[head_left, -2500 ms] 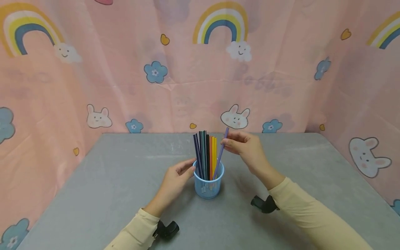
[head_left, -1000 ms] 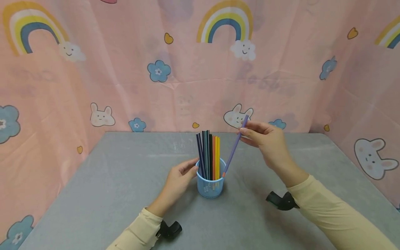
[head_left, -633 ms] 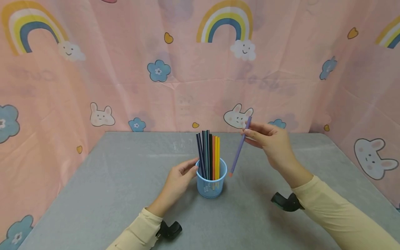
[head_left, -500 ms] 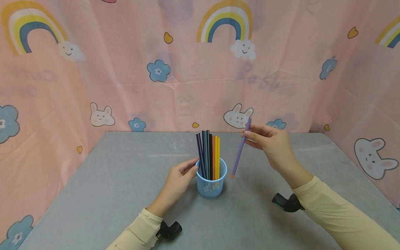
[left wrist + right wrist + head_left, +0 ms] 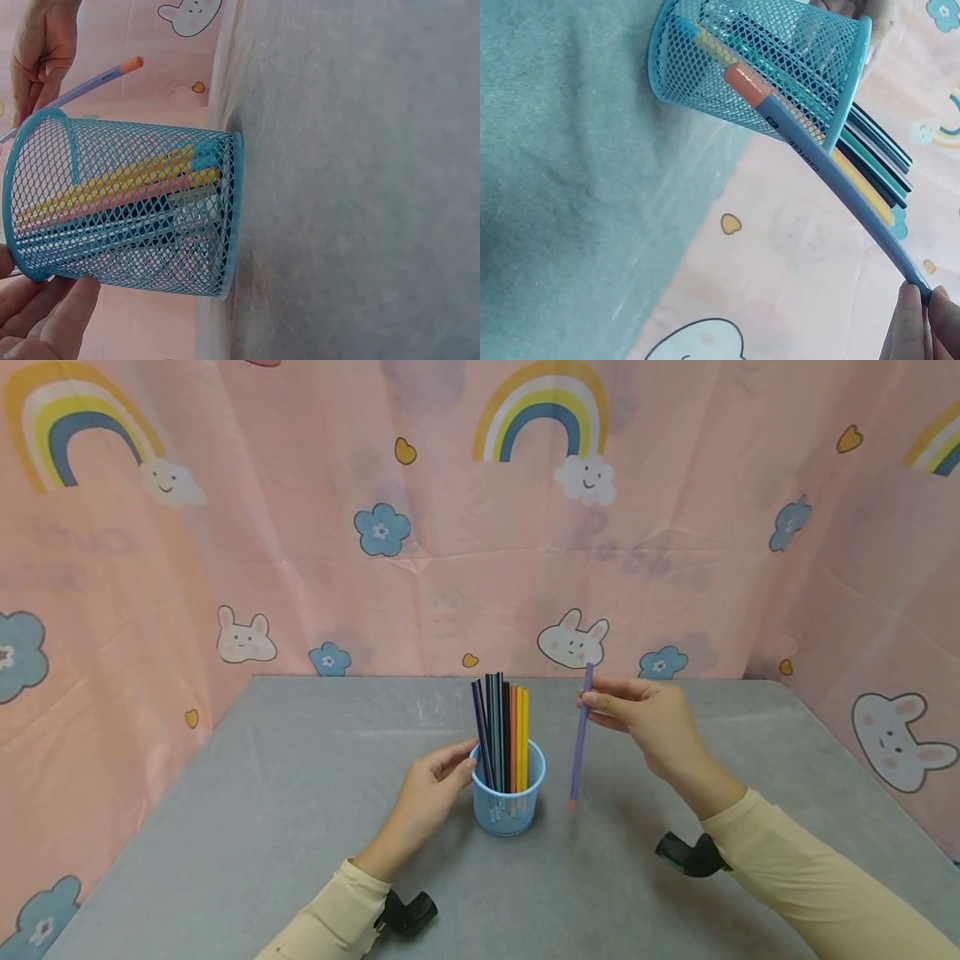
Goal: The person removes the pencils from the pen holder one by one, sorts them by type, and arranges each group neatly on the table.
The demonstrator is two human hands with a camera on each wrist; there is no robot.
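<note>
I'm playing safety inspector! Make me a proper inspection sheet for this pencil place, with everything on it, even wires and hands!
Surface: gray table, bearing the cup.
Job's things: blue mesh cup upright, with pencils standing in it, dark, orange and yellow ones showing; purple pencil outside the cup, its orange end down and off the table.
Clutter: nothing seen.
Hands: left hand holds the cup near its rim; right hand pinches the purple pencil near its upper end. A black device shows at the left wrist, another at the right.
Cables: nothing seen.
Surroundings: pink backdrop printed with rainbows, bunnies, flowers and hearts.
</note>
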